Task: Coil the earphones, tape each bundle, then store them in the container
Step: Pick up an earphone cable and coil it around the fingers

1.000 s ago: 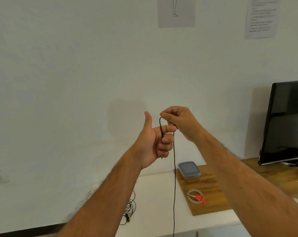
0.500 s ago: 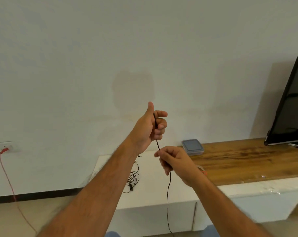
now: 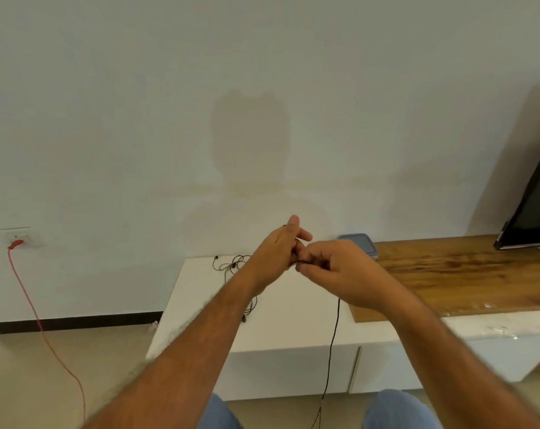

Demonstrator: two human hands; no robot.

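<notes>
Earphone cord [image 3: 333,335] in both closed grips, left hand [image 3: 274,252] and right hand [image 3: 340,270].

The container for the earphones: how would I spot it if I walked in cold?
Find the long low cabinet against the wall, part white top, part wooden board. At the board's far left corner, by the wall, sits the container, just beyond the right hand. It is a flat box with a grey-blue lid and rounded corners, unlike the loose black earphones tangled on the white top.

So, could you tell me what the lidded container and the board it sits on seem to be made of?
The container looks like translucent plastic with a matte blue-grey lid, though blur leaves this uncertain. The board looks like glossy varnished wood, with brown grain streaks.
</notes>
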